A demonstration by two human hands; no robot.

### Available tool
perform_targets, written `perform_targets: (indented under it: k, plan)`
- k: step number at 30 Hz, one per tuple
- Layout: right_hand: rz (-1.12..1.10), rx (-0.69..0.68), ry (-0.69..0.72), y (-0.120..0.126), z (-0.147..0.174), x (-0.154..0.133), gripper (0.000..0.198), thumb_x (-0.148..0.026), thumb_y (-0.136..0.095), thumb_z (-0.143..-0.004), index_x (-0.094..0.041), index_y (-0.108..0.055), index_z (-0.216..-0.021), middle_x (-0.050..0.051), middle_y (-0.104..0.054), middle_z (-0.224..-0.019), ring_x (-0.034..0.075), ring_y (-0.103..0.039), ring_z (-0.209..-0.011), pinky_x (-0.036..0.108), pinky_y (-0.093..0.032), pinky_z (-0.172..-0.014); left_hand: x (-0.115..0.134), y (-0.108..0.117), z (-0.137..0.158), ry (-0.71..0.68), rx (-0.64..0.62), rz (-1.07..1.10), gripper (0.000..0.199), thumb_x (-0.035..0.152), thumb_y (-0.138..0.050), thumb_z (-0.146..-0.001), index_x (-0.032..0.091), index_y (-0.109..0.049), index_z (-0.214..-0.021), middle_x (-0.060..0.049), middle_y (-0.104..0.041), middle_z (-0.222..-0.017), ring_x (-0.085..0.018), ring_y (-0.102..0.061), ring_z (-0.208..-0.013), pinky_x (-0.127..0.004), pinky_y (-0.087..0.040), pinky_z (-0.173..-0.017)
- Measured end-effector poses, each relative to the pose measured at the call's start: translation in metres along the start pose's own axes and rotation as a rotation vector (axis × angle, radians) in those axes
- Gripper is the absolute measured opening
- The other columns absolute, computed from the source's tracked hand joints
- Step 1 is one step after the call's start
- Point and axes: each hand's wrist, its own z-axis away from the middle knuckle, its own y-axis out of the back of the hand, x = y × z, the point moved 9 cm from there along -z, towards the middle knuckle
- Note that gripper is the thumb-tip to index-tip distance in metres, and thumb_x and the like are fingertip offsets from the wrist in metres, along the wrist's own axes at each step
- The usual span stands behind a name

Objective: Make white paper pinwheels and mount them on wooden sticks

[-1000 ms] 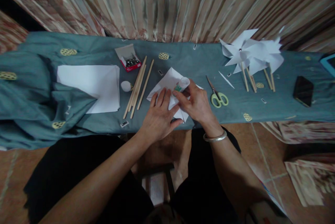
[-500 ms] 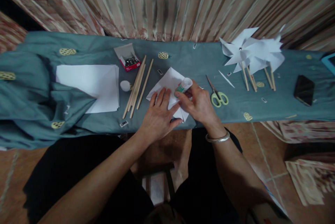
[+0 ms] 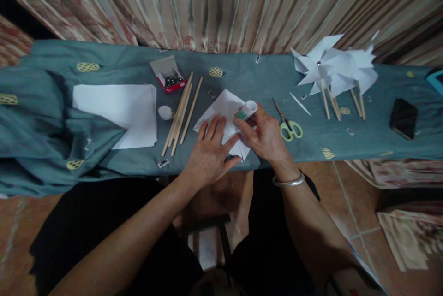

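Observation:
A square of white paper (image 3: 224, 104) with slits at its corners lies on the cloth-covered table in front of me. My left hand (image 3: 211, 150) rests flat on its near left part, fingers spread. In my right hand (image 3: 265, 137) is a glue stick (image 3: 247, 109) with a white and green barrel, tilted over the right part of the paper. Its lower end is hidden by my fingers, so I cannot tell whether it touches the sheet. A white cap (image 3: 165, 112) lies left of the paper, beside several wooden sticks (image 3: 180, 118).
Green-handled scissors (image 3: 290, 130) and a paper sliver (image 3: 300, 103) lie to the right. Farther right are white paper pinwheels (image 3: 332, 68) on sticks and a black phone-like object (image 3: 403, 118). Leftward are a red box (image 3: 175, 86) of metal pins and a stack of white paper (image 3: 138, 116).
My right hand has moved slightly to the right with the glue stick over the paper. The left hand stays in place on the sheet.

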Motion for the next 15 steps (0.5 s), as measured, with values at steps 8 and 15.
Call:
perform_targets:
  k: [8,15]
  plan:
    - [0.001,0.033,-0.011,0.0011,-0.0021,0.0009,0.025,-0.041,-0.057,-0.088,-0.02,-0.057,-0.101,0.002,-0.066,-0.073,0.019,-0.061,-0.064,0.03,-0.043,-0.06,-0.0011,-0.0013,0.0007,0.001,0.008,-0.008,0.055,0.048,-0.062,-0.083,0.022,-0.052,-0.13,-0.017,-0.035,-0.152,-0.039,-0.025,-0.143,-0.062,-0.024,-0.112]
    - [-0.001,0.058,-0.023,0.0015,-0.0035,0.0031,0.024,-0.04,-0.057,-0.088,-0.02,-0.057,-0.1,0.003,-0.067,-0.076,0.019,-0.062,-0.066,0.031,-0.044,-0.061,-0.0002,0.0004,0.0,-0.001,0.006,-0.004,0.055,0.047,-0.063,-0.083,0.021,-0.053,-0.13,-0.018,-0.037,-0.15,-0.04,-0.027,-0.142,-0.063,-0.025,-0.111]
